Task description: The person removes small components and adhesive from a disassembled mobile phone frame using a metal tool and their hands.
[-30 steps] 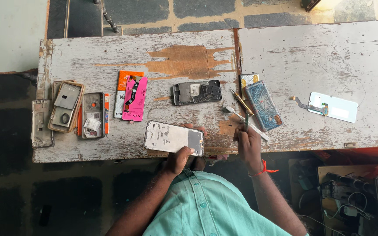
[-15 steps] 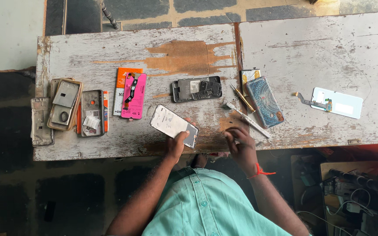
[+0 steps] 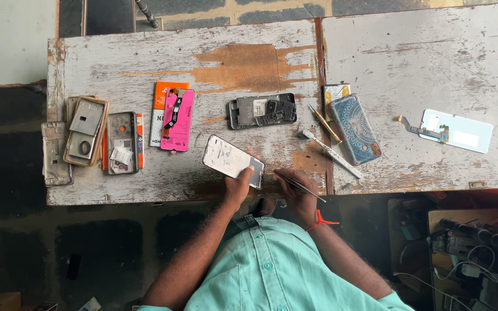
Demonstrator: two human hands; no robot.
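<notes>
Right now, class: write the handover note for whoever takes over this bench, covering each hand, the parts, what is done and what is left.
Left hand grips the silvery phone panel, tilted, at the near bench edge.
Right hand holds thin tweezers, tip beside the panel's near end.
Opened phone body lies beyond, untouched; patterned phone case to its right.
Done: phone is apart. Left: work at the panel's edge.

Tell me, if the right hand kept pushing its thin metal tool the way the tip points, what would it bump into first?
The right hand aims its thin tool leftward, at the phone panel held by the left hand. That panel's near corner would likely be met first, though height is hard to judge from above.
</notes>
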